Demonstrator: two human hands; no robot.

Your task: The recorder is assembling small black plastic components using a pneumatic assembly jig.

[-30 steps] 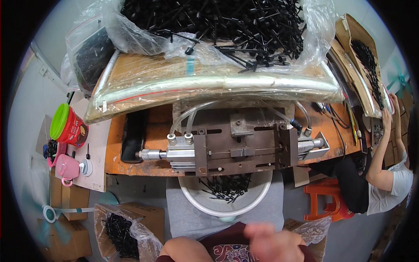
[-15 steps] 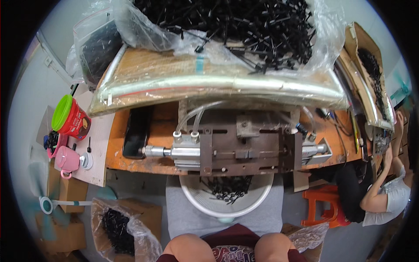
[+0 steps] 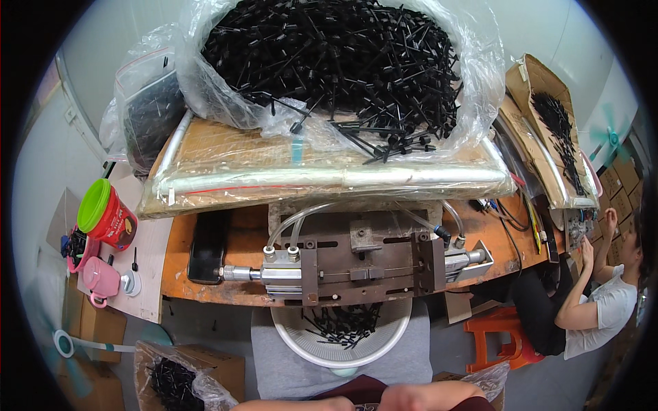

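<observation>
Head view: left hand (image 3: 336, 405) and right hand (image 3: 403, 397) are hovering at the near edge; can't tell whether fingers are open, closed or gripping. White basket (image 3: 340, 363) is sitting just beyond, over grey cloth (image 3: 408, 377), seemingly supported from below; black pieces (image 3: 343, 325) are lying inside. Machine (image 3: 336, 246) is occupying the desk (image 3: 178, 270). Far side, plastic (image 3: 480, 68) is surrounding a bigger heap (image 3: 329, 61), probably keeping it contained.

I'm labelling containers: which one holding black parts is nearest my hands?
The round white basket; the plastic-lined tray, left floor carton and far-right carton sit farther away.
</observation>
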